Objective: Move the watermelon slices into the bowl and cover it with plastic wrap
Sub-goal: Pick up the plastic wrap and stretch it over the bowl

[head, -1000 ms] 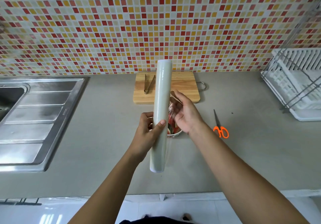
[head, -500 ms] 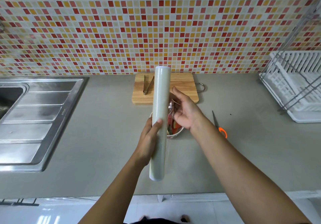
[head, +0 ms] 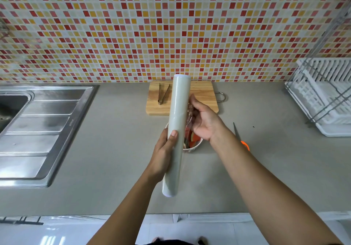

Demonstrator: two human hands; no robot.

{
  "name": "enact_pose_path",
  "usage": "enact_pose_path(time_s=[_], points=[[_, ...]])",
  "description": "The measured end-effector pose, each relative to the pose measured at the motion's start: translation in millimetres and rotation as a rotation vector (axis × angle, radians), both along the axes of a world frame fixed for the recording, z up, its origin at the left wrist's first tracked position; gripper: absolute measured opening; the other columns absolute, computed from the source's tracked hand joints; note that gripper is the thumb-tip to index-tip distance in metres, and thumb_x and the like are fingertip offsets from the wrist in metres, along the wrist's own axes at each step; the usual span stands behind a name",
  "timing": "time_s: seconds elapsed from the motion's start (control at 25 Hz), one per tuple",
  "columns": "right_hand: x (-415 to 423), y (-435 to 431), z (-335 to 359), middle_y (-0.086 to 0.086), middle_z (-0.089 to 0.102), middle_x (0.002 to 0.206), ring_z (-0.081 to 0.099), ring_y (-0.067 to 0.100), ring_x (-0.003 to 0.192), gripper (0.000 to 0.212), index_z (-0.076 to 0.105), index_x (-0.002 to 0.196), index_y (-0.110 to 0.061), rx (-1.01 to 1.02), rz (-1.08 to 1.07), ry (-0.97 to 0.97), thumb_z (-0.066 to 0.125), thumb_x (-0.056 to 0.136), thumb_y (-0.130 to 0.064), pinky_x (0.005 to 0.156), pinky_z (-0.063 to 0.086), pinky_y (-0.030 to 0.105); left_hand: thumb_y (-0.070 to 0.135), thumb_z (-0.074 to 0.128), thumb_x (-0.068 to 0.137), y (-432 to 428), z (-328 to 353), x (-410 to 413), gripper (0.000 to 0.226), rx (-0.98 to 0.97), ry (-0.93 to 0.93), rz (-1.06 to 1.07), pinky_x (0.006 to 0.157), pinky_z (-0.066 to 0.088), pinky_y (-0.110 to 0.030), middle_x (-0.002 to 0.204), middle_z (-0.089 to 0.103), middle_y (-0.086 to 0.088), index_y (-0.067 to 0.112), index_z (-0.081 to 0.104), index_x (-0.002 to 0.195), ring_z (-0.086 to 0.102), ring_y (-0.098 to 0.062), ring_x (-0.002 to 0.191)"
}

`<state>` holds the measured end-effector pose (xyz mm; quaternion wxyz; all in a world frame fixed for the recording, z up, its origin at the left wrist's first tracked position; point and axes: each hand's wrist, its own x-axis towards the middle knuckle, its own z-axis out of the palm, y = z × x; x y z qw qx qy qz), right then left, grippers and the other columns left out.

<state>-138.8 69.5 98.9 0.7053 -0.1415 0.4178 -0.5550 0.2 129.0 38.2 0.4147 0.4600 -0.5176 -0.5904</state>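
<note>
My left hand (head: 164,150) grips a long pale roll of plastic wrap (head: 176,130), held lengthwise above the counter. My right hand (head: 204,122) pinches a crinkled loose edge of film (head: 190,115) at the roll's right side. Under both hands stands a small white bowl (head: 193,146), mostly hidden; red and green watermelon slices (head: 191,137) show inside it between roll and right wrist.
A wooden cutting board (head: 203,92) with metal tongs (head: 163,94) lies behind the bowl by the tiled wall. Orange-handled scissors (head: 242,140) lie right of the bowl, partly under my right arm. A steel sink (head: 38,128) is at left, a white dish rack (head: 326,96) at right.
My right hand has shifted slightly up along the roll's right side with the film edge. The scissors' handle is now more hidden by my right arm. The roll stays in my left hand.
</note>
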Motion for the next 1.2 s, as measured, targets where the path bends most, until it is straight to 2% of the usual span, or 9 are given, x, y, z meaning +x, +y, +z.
enact_pose_path(time_s=[0.12, 0.28, 0.36, 0.48, 0.64, 0.76, 0.92, 1.08, 1.2], points=[[-3, -5, 5, -0.008, 0.051, 0.062, 0.046, 0.007, 0.059, 0.010, 0.065, 0.075, -0.020, 0.040, 0.050, 0.195, 0.069, 0.081, -0.028, 0.055, 0.041, 0.021, 0.060, 0.047, 0.082, -1, -2, 5, 0.044, 0.006, 0.021, -0.006, 0.068, 0.049, -0.018, 0.101, 0.066, 0.004, 0.032, 0.055, 0.115, 0.062, -0.008, 0.088], [-4, -6, 12, -0.006, 0.053, 0.062, 0.051, 0.007, 0.056, 0.014, 0.064, 0.072, -0.018, 0.089, 0.013, -0.140, 0.060, 0.085, -0.020, 0.059, 0.042, 0.019, 0.055, 0.046, 0.086, -1, -5, 8, 0.040, 0.016, 0.016, -0.025, 0.065, 0.049, -0.017, 0.094, 0.067, 0.006, 0.027, 0.057, 0.112, 0.062, -0.006, 0.082], [-1, -4, 12, -0.007, 0.056, 0.060, 0.051, 0.007, 0.056, 0.016, 0.062, 0.072, -0.020, 0.020, 0.000, -0.176, 0.057, 0.087, -0.020, 0.060, 0.041, 0.021, 0.058, 0.045, 0.085, -1, -4, 8, 0.039, 0.058, 0.000, 0.025, 0.064, 0.051, -0.020, 0.089, 0.068, 0.006, 0.027, 0.056, 0.106, 0.063, -0.007, 0.078], [3, 0, 9, -0.012, 0.062, 0.069, 0.050, 0.007, 0.066, 0.015, 0.058, 0.077, -0.027, -0.098, 0.011, 0.053, 0.055, 0.091, -0.023, 0.062, 0.040, 0.026, 0.063, 0.042, 0.087, -5, 2, 10, 0.038, 0.083, -0.216, 0.137, 0.063, 0.047, -0.024, 0.087, 0.064, 0.010, 0.029, 0.049, 0.103, 0.063, -0.009, 0.081], [2, 3, 0, -0.010, 0.058, 0.085, 0.051, 0.009, 0.078, 0.013, 0.059, 0.081, -0.033, -0.152, -0.107, 0.173, 0.054, 0.092, -0.029, 0.065, 0.044, 0.027, 0.064, 0.044, 0.084, -12, 21, 14, 0.043, -0.145, -0.622, 0.247, 0.053, 0.042, -0.025, 0.080, 0.057, 0.009, 0.024, 0.042, 0.101, 0.058, -0.010, 0.070], [5, 8, -14, -0.007, 0.062, 0.099, 0.057, 0.012, 0.089, 0.013, 0.057, 0.098, -0.043, -0.130, -0.091, 0.155, 0.049, 0.089, -0.048, 0.069, 0.049, 0.032, 0.067, 0.042, 0.082, -18, 35, 17, 0.049, -0.196, -0.622, 0.264, 0.056, 0.046, -0.032, 0.083, 0.059, -0.001, 0.020, 0.039, 0.098, 0.060, -0.018, 0.071], [32, 22, -50, -0.005, 0.064, 0.089, 0.060, 0.013, 0.085, 0.042, 0.059, 0.103, -0.028, -0.013, 0.118, 0.091, 0.043, 0.085, -0.062, 0.078, 0.048, 0.035, 0.063, 0.039, 0.087, -26, 45, 23, 0.045, -0.223, -0.635, 0.252, 0.054, 0.038, -0.030, 0.081, 0.057, 0.002, 0.019, 0.039, 0.096, 0.058, -0.018, 0.074], [56, 31, -65, -0.004, 0.064, 0.105, 0.059, 0.013, 0.104, 0.033, 0.060, 0.102, -0.021, -0.140, 0.249, 0.161, 0.040, 0.095, -0.047, 0.093, 0.045, 0.037, 0.061, 0.034, 0.090, -29, 46, 33, 0.044, -0.199, -0.692, 0.259, 0.064, 0.043, -0.034, 0.085, 0.058, 0.002, 0.018, 0.040, 0.098, 0.059, -0.023, 0.081], [65, 35, -66, -0.002, 0.065, 0.093, 0.062, 0.013, 0.095, 0.018, 0.056, 0.090, -0.019, -0.210, 0.211, 0.136, 0.046, 0.096, -0.033, 0.090, 0.048, 0.037, 0.060, 0.034, 0.091, -30, 44, 37, 0.044, -0.186, -0.713, 0.275, 0.068, 0.045, -0.037, 0.092, 0.060, -0.004, 0.017, 0.041, 0.099, 0.060, -0.028, 0.085]])
